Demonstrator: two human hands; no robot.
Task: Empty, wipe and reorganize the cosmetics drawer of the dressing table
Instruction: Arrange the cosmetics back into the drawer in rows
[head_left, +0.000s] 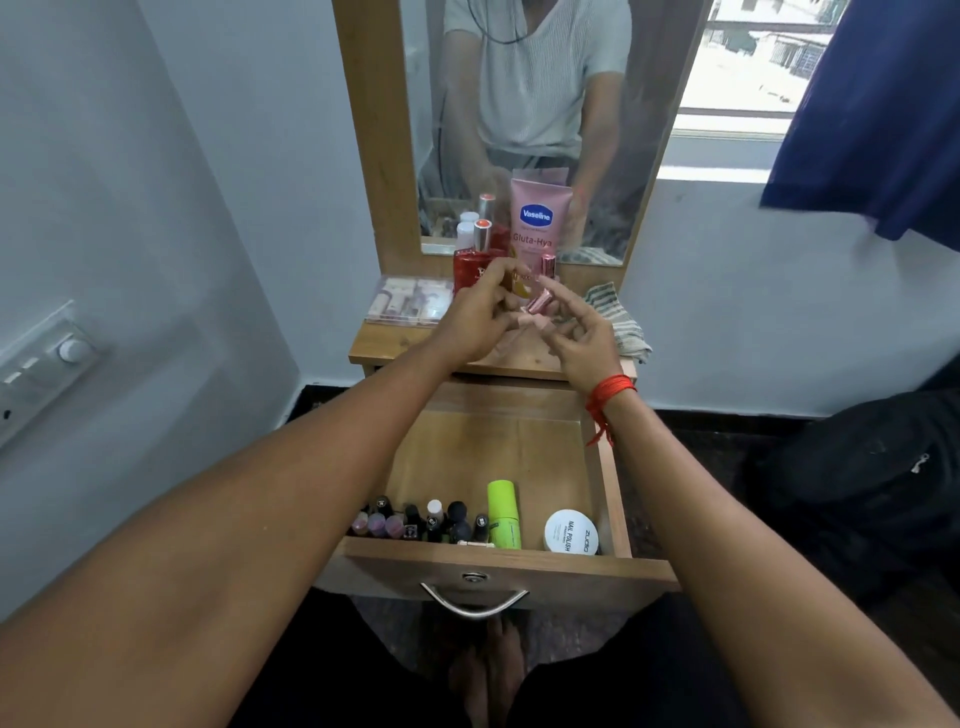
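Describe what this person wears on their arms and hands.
The left hand and right hand are ungloved, and both forearms are bare, with no sleeves in view. A red thread is tied round the right wrist, its loose knotted ends hanging down. The left wrist carries no band or watch.

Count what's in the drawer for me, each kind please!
Small nail polish bottles: about 10, packed tight, so unsure
Green tube: 1
White round tub: 1
Thin pale stick: 1
Total: about 13
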